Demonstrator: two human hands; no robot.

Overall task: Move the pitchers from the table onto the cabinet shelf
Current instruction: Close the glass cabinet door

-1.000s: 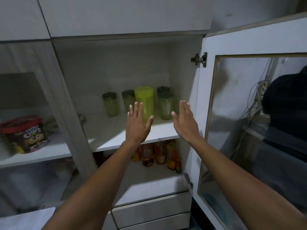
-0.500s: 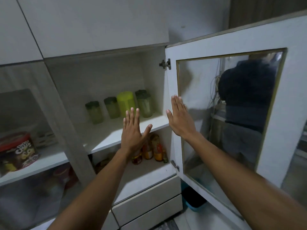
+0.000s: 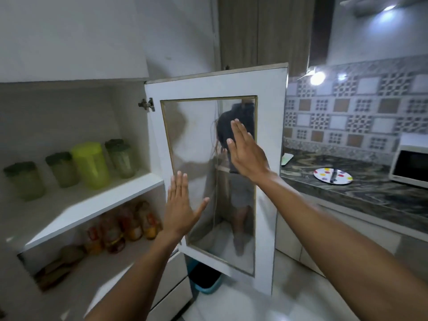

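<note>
A lime-green pitcher stands on the white cabinet shelf at the left, among several pale green jars with dark lids. My left hand is raised, flat and empty, fingers spread, in front of the lower left of the open cabinet door. Higher up, my right hand is also flat and empty, held before the door's glass pane. Neither hand touches a pitcher.
The glass door stands open toward me, with a person's reflection in it. Bottles fill the lower shelf. To the right, a dark marble counter carries a spotted plate and a white microwave. A blue bin sits on the floor.
My view has swung right, so the shelf and pitcher slid to the left. Both hands have drawn back from the shelf and now sit in front of the door. The counter has come into sight.
</note>
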